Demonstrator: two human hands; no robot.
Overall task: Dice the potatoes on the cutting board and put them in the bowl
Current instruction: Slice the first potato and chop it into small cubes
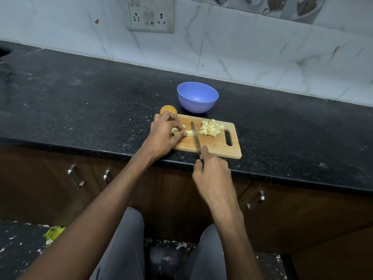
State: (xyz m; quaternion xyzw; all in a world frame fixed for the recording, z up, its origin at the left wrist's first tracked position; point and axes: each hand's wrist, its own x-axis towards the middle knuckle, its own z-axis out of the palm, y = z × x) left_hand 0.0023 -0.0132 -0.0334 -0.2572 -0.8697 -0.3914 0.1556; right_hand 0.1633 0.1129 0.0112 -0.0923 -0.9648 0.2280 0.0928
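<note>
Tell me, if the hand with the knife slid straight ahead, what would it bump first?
Probably nothing on the board: the right hand points its knife past the potato strips. Beyond lies the blue bowl, though depth is hard to judge.

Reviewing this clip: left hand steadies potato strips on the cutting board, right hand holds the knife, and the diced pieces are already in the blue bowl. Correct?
Not quite. The head view shows the blue bowl empty; the diced pieces lie piled on the cutting board. The rest holds: left hand steadies the potato strips, right hand holds the knife.
</note>
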